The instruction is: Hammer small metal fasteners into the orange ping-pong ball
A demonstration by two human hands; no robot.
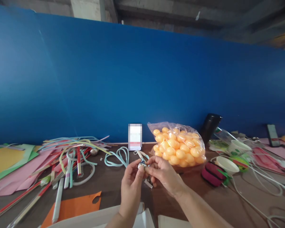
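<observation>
Between my two hands, above the dark table, is a small shiny silver ball (142, 165). My left hand (132, 180) grips it from the left, with thumb and fingers closed round it. Fingertips of my right hand (165, 172) pinch at its right side; what else they may hold is hidden. Just behind the ball lies a pale blue cord (118, 157), looped on the table, with a whitish end piece near my fingers. Under my right fingers a small metallic piece (148, 183) shows in part.
A clear bag of orange balls (178, 147) stands behind my right hand. Left lie sticks, tubes and coloured paper (30, 164), plus another silver ball (94, 151). Orange paper (78, 207) is in front. Right are a maroon pouch (212, 173), cups (227, 165), white cables (244, 202).
</observation>
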